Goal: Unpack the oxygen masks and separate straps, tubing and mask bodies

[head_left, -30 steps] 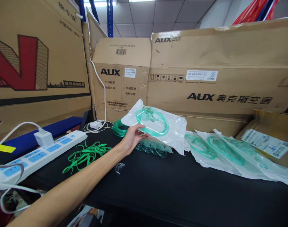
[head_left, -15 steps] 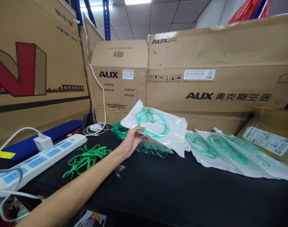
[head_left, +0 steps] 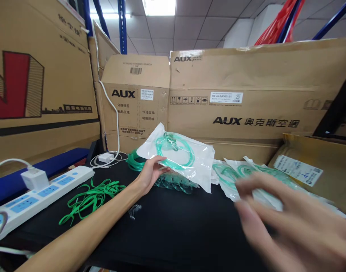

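My left hand (head_left: 151, 172) grips the near edge of a clear plastic pouch (head_left: 186, 160) holding green tubing and a mask, lifted off the black table (head_left: 178, 230). Under the pouch lie several clear green masks (head_left: 174, 182) and a coil of green tubing (head_left: 134, 159). My right hand (head_left: 289, 223), blurred, fingers spread and holding nothing, is in the lower right foreground, in front of more sealed pouches (head_left: 235, 175) lying flat on the table.
A white power strip (head_left: 39, 194) with a plugged charger lies at the left, green elastic straps (head_left: 89, 196) beside it, a small clear part (head_left: 134, 211) nearby. Large AUX cardboard boxes (head_left: 246, 102) wall the back and left. A yellowish box (head_left: 311, 168) stands at the right.
My right hand has come into view at the lower right, moving and blurred. My left hand keeps its hold on the pouch. The camera has shifted slightly right and up.
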Demonstrator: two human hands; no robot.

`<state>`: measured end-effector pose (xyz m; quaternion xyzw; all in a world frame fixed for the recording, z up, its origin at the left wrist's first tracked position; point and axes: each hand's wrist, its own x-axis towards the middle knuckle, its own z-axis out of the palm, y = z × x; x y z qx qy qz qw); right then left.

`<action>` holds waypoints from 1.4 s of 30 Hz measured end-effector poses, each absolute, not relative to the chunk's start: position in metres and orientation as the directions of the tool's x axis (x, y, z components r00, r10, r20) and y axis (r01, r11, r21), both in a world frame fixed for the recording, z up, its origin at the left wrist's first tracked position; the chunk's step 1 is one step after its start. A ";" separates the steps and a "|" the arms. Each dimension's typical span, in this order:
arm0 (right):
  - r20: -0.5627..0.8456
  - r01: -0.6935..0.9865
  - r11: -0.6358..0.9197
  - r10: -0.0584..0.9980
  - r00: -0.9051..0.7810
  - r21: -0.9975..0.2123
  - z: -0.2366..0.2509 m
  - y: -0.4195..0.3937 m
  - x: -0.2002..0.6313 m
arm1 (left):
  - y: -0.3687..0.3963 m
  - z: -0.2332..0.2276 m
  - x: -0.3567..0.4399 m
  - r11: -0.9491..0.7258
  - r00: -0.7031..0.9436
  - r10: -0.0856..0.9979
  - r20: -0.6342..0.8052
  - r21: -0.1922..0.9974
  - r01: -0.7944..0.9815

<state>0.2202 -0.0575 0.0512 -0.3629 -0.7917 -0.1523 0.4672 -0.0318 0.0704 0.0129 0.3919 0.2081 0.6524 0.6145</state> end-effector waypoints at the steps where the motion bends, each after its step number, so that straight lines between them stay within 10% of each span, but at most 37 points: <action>1: 0.839 0.740 0.656 0.481 -0.254 -0.151 0.059 -0.041 0.218 | 0.070 0.013 -0.032 -0.163 0.062 0.963 0.261 0.752 -0.638; 4: 0.583 0.612 0.423 0.808 0.078 -0.668 0.064 0.009 0.218 | 0.069 0.013 -0.031 -0.173 0.061 0.960 0.272 0.753 -0.635; 12: 0.322 0.326 0.293 0.946 0.039 -0.899 0.022 0.045 0.220 | 0.070 0.012 -0.032 -0.180 0.040 0.965 0.258 0.769 -0.613; 26: 0.260 -0.285 0.214 0.956 -0.137 -0.934 0.035 0.032 0.222 | 0.066 0.017 -0.030 -0.175 0.036 0.968 0.249 0.766 -0.618; 42: 0.131 -0.343 0.051 0.967 -0.216 -0.938 0.029 0.030 0.212 | 0.068 0.018 -0.036 -0.197 0.147 0.950 0.276 0.893 -0.406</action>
